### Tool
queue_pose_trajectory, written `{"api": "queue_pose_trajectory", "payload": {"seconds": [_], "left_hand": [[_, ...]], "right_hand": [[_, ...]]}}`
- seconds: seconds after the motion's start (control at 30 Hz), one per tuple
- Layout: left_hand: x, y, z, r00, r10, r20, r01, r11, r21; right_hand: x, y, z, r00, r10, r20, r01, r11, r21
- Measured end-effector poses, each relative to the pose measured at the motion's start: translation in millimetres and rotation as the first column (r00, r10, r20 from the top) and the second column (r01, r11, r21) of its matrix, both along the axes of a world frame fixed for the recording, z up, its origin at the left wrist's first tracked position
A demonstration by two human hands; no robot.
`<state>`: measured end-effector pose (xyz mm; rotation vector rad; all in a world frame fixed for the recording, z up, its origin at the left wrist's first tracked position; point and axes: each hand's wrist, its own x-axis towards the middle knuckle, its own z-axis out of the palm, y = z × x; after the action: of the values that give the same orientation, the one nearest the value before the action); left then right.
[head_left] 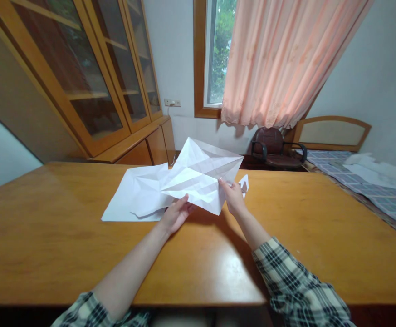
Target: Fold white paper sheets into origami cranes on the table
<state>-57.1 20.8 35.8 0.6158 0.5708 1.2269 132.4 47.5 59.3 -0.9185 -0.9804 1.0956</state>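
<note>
A creased white paper sheet (pixel 201 175), partly folded into angled flaps, is held up just above centre of the frame, lifted clear of the table at its far end. The left hand (pixel 175 215) grips its lower left edge, fingers closed on the paper from below. The right hand (pixel 233 197) pinches the lower right edge between thumb and fingertips. Both forearms come in from the bottom of the frame in black-and-white plaid sleeves (pixel 296 286), the left one pushed up.

Beneath the held sheet and to its left, a second flat white paper sheet (pixel 126 202) lies on the glossy orange-brown wooden table (pixel 65 236), partly covered by the first. A small white paper scrap (pixel 244 184) shows just behind the right hand.

In the upper left stands a wooden cabinet with glass doors (pixel 92 77). At top centre is a wood-framed window (pixel 218 50), with a peach fabric curtain (pixel 286 59) hanging to its right. Below the curtain sits a dark brown armchair (pixel 272 145). At the right edge is a bed with a blue checked cover (pixel 371 186).
</note>
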Motion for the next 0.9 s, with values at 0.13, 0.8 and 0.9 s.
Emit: {"api": "queue_pose_trajectory", "payload": {"seconds": [0.13,0.8,0.9], "left_hand": [[15,-5,-10.7,0.974,0.095,-0.204,-0.088,0.995,0.042],[11,6,-17.6,0.848,0.194,-0.492,-0.140,0.980,0.145],[9,7,-18.2,0.870,0.168,-0.464,-0.127,0.985,0.117]], "right_hand": [[-7,-11,-2.4,0.999,0.020,0.046,-0.017,0.999,-0.051],[44,-72,-33.5,0.946,0.316,-0.077,-0.325,0.907,-0.269],[71,-66,-27.6,0.955,0.289,-0.066,-0.296,0.941,-0.163]]}}
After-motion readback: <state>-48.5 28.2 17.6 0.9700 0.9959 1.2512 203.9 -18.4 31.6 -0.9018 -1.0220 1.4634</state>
